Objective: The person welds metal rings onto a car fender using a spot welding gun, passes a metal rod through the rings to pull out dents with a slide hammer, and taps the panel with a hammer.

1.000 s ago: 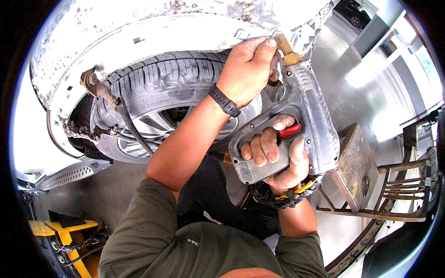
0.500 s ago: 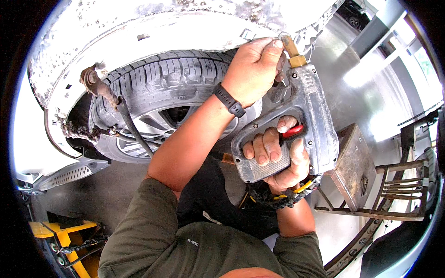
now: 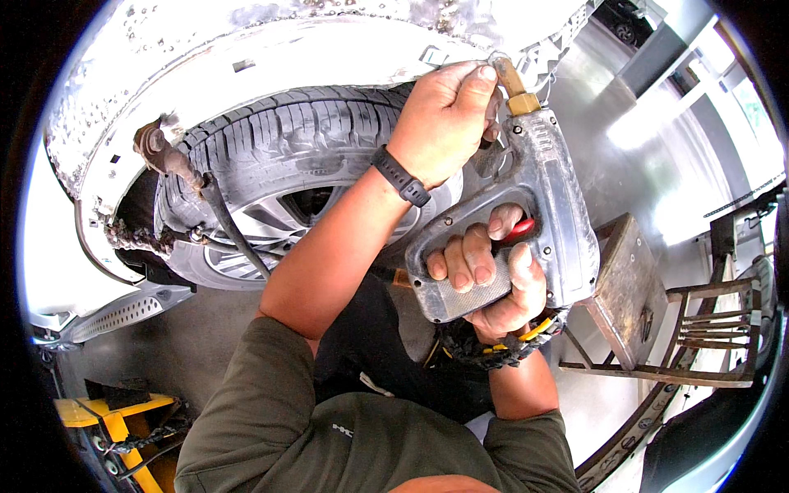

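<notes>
A grey handheld tool is to the right of the tyre, its brass fitting toward the white car panel. The right hand is clamped around the handle, a finger beside the red trigger. The left hand, thumb and fingertips together, is at the fitting; what it pinches I cannot tell. A wooden chair stands farther right.

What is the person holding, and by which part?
The right hand grips a grey trigger-operated power tool by its textured handle. What the left hand pinches beside the brass fitting cannot be told.
</notes>
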The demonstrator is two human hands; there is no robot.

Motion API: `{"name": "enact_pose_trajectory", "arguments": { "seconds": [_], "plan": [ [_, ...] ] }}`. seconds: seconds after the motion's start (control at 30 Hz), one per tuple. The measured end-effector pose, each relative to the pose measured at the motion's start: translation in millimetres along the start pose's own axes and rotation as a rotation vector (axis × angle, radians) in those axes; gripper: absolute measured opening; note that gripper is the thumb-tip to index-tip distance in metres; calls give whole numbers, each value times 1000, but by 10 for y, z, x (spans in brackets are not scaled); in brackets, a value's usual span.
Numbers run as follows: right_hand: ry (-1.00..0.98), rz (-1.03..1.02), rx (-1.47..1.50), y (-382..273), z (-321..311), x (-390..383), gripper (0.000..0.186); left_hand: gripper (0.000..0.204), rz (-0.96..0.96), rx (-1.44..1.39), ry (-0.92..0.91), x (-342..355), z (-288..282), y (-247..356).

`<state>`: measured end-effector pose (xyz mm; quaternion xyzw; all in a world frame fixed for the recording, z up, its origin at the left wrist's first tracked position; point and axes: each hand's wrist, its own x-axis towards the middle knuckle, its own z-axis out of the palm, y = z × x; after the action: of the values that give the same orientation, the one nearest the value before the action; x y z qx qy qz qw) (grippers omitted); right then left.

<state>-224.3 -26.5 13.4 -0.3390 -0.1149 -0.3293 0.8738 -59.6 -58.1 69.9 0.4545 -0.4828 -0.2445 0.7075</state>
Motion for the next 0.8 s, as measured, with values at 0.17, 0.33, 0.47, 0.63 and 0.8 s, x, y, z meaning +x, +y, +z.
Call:
{"name": "enact_pose_trajectory", "arguments": {
  "seconds": [0.17,0.33,0.47,0.63,0.8],
  "plan": [
    [26,-9,-37,17,15,-19,34,38,-12,5,-77,18,-36,-36],
    [36,-29,-53,61,30,-35,35,37,130,94,91,-8,45,8],
    [-18,-68,-33,108,12,-12,45,36,-16,-73,-11,-6,-27,-8],
    [-47,-78,28,81,-7,-74,47,31,-133,-220,-13,-94,-4,85],
    [-44,-34,45,-93,-16,-302,42,35,-328,-461,-77,-355,-127,96]
  ]
}}
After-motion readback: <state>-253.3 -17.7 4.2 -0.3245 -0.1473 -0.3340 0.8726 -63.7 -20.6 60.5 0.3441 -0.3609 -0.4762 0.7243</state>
